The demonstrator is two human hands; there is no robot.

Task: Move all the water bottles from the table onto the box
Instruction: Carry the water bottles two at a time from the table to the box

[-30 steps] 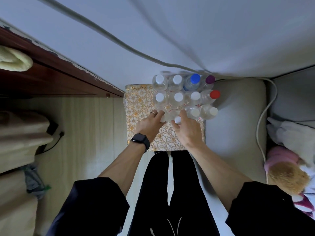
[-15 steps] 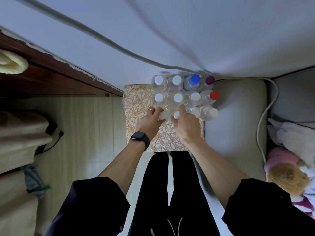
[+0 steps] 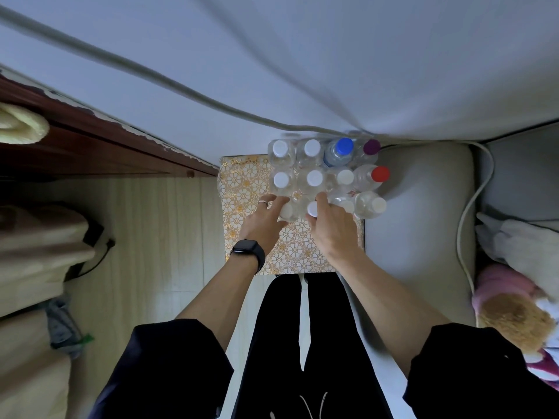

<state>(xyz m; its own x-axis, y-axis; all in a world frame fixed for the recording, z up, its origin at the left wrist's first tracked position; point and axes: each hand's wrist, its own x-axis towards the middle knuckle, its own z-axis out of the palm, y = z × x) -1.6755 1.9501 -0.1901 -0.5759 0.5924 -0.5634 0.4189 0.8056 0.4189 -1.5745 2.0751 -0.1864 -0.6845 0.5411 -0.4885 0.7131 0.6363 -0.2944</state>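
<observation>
Several clear water bottles stand packed in rows on the far part of the gold floral box (image 3: 242, 182). Most have white caps; one cap is blue (image 3: 344, 145), one purple (image 3: 371, 146), one red (image 3: 380, 174). My left hand (image 3: 262, 220), with a ring and a black watch, grips a white-capped bottle (image 3: 286, 210) in the near row. My right hand (image 3: 331, 229) grips the neighbouring white-capped bottle (image 3: 313, 208) from the near side. Both bottles stand upright on the box, against the second row.
A grey cushion (image 3: 420, 213) lies right of the box, with a white cable (image 3: 465, 213) along it and plush toys (image 3: 514, 313) further right. A dark wooden cabinet (image 3: 90, 152) and bundled bedding (image 3: 33, 252) fill the left. The white wall rises behind the bottles.
Both hands have slid away from me with their bottles, bringing the two bottles up against the cluster on the box.
</observation>
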